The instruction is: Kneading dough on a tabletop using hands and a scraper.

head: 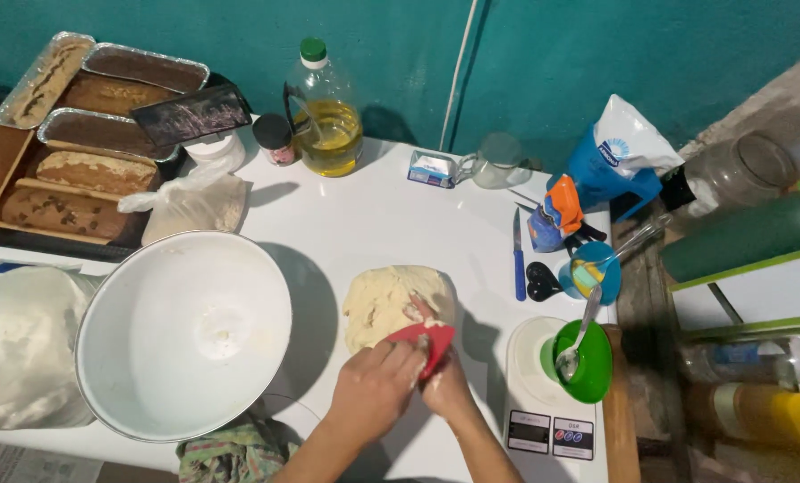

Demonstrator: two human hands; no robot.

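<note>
At the white bench (373,215), my left hand (377,389) grips a red dough scraper (427,344) against my dough-caked right hand (444,389), apparently half-open. The dough mound (391,300) lies already gathered just beyond; the big white bowl (185,335) sits emptied.

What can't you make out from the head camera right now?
- Near edge of the dough: covered by the red scraper and both hands.
- Right hand fingers: tucked behind the left hand.
- Green bowl contents: too small to tell.
- Cloth: cut off by the bottom edge.
</note>
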